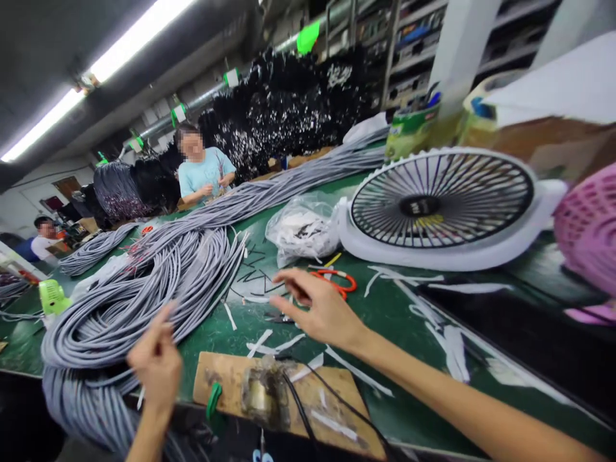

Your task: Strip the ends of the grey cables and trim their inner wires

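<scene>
My left hand [156,366] is raised at the front edge of the table, just in front of a big coil of grey cables [91,321]. Its fingertips are smeared by motion, and whether they hold anything is unclear. My right hand [320,308] hovers over the table with thumb and fingers apart and nothing between them. Scissors with orange handles [344,282] lie just beyond it, and a dark small tool [279,317] lies beneath its fingers. Between my hands, nearer me, a wooden board [327,398] carries a brass-coloured metal block [260,394] with black leads.
A white fan [433,256] lies face up at right, near a pink basket [590,231] and a black flat panel [529,333]. White strips [356,371] are scattered about. A clear bag [303,231] holds scraps. Co-workers [206,170] sit across the table and further left.
</scene>
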